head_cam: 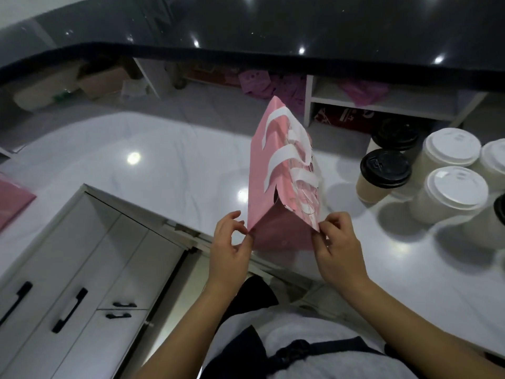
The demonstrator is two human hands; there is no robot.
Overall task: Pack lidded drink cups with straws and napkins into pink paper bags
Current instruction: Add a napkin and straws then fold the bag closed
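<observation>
A folded pink paper bag (276,170) with white handle strips is held up over the white counter (164,165), its far end pointing away from me. My left hand (232,242) pinches its near left corner. My right hand (336,242) pinches the near right corner. Several lidded cups stand to the right: two with black lids (385,168) and white-lidded ones (453,192). No straws or napkins show.
A black raised counter ledge (273,58) runs across the back, with shelves (382,102) holding pink bags beneath it. More pink paper (11,203) lies at the left edge. White cabinet doors with black handles (71,310) are below left.
</observation>
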